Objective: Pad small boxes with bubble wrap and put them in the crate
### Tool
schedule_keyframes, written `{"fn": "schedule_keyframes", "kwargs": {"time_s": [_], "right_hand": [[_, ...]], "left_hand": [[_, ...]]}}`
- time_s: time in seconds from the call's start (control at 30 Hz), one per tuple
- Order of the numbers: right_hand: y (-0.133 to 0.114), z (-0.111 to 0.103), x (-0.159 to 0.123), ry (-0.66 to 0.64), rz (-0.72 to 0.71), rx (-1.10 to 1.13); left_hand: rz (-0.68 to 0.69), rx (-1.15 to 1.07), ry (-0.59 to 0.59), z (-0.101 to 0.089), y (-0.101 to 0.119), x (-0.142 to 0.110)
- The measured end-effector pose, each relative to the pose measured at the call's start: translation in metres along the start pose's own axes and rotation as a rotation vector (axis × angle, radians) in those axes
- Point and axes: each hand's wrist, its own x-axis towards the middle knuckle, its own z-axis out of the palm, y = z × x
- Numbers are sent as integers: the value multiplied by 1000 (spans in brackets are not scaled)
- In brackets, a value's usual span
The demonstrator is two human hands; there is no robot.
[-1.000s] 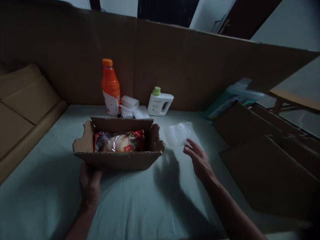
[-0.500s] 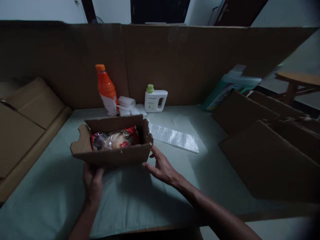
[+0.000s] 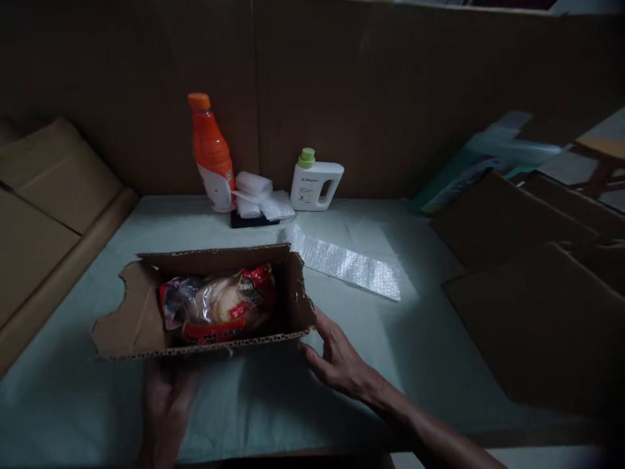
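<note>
The box point(image 3: 139, 306) was over the near left part of the table point(image 3: 273, 417), tipped so that its open top leaned toward the person, with red-and-clear packs point(image 3: 224, 303) lying low between its walls. The left hand point(image 3: 168, 394) was under the near wall, blurred, its fingers hidden, so I couldn't tell how tightly it was closed. The right hand point(image 3: 336, 361) was at the near right corner, thumb parted from the fingers; their tips were behind the cardboard, and whether they gripped it I couldn't tell. Just past the box's far right corner, a bubble-wrap strip point(image 3: 349, 266) slanted away to the right, and a broad stretch of cloth ran from its end to the leaning cardboard point(image 3: 537, 332), where a teal bottle point(image 3: 459, 172) leaned. Another stretch lay between the right forearm and that cardboard's lower edge. Behind the box, a band of cloth separated its far rim from the orange bottle point(image 3: 213, 159), the wrap rolls point(image 3: 256, 195) and the white jug point(image 3: 315, 187), all lined up near the back panel point(image 3: 342, 91).
</note>
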Motion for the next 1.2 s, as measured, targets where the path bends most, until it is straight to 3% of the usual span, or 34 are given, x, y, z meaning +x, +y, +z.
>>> {"fn": "schedule_keyframes", "kwargs": {"time_s": [0.13,0.27,0.37,0.5,0.67,0.73,0.87,0.97,1.1,1.2], "right_hand": [[18,-13,39,-54,-36,22],[52,-42,74,5,107,-428],[72,-63,85,-42,287,-835],[73,-76,74,-72,422,-972],[34,-61,53,-95,502,-897],[17,-54,50,-94,453,-674],[4,-56,49,29,361,9],[12,-57,53,111,303,-1],[21,-40,63,0,158,28],[25,-31,69,-15,113,71]], "left_hand": [[-8,-58,23,27,3,40],[-34,-43,-26,44,0,70],[-43,-47,-49,42,-3,73],[-72,-98,-32,27,-10,47],[-86,-20,10,18,-20,6],[-49,2,4,19,-17,4],[29,48,42,17,-2,31],[94,41,30,14,10,61],[78,-71,-128,21,19,82],[55,-64,-192,39,23,85]]}}
